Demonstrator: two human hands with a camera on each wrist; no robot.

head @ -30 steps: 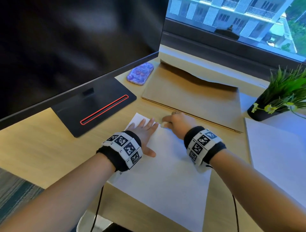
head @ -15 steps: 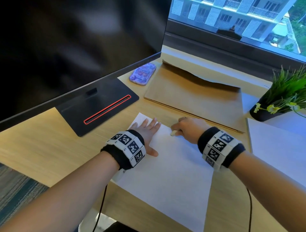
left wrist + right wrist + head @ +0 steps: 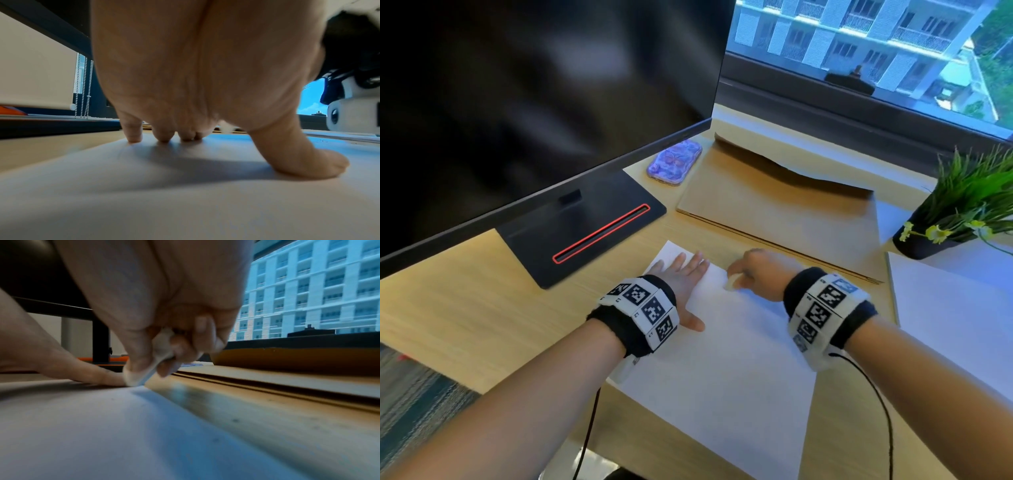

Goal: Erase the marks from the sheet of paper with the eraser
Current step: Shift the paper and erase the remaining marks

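Note:
A white sheet of paper (image 3: 729, 370) lies on the wooden desk (image 3: 465, 318), with a near corner past the desk's front edge. My left hand (image 3: 681, 277) lies flat on its far left corner, fingers straight, and presses it down; its fingertips (image 3: 133, 138) and thumb touch the paper (image 3: 185, 203). My right hand (image 3: 756, 274) pinches a small white eraser (image 3: 730, 283) and holds its tip on the sheet near the far edge. The eraser (image 3: 144, 374) meets the paper (image 3: 102, 434) at that edge. Faint pencil lines show by my left little finger.
A black monitor (image 3: 534, 102) on a black base (image 3: 585, 233) stands at the left. A brown cardboard envelope (image 3: 784, 209) lies just beyond the sheet, a purple phone (image 3: 674, 161) beside it. A potted plant (image 3: 962, 212) and more white paper (image 3: 955, 308) are on the right.
My right hand slid right along the far edge of the sheet and then back left with the eraser. The left hand stayed flat on the corner.

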